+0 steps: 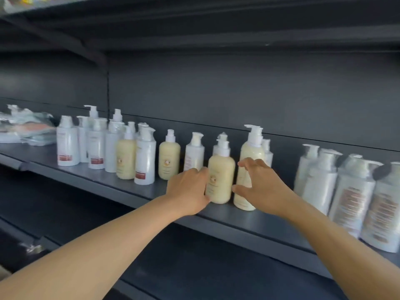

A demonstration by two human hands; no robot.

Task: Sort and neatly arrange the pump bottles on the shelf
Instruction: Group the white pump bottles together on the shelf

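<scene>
Dark shelf [104, 180] crowded: white pump bottles [96, 146] at left, wrapped white bottles [350, 198] at right, plastic packets [26, 128] far left. Left hand [187, 190] grip wraps cream pump bottle [220, 178] mid-shelf near the front edge. Right hand [257, 182] grip spread, fingers against taller cream bottle [249, 165] just beside it.

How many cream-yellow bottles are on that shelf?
4: one in the left cluster, one standing alone, one between the hands, and the tall one beside it. More may be hidden.

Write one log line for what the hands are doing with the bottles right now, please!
left hand: touching short cream bottle | right hand: open, at tall cream bottle | shelf: cream and white bottles mixed
</scene>
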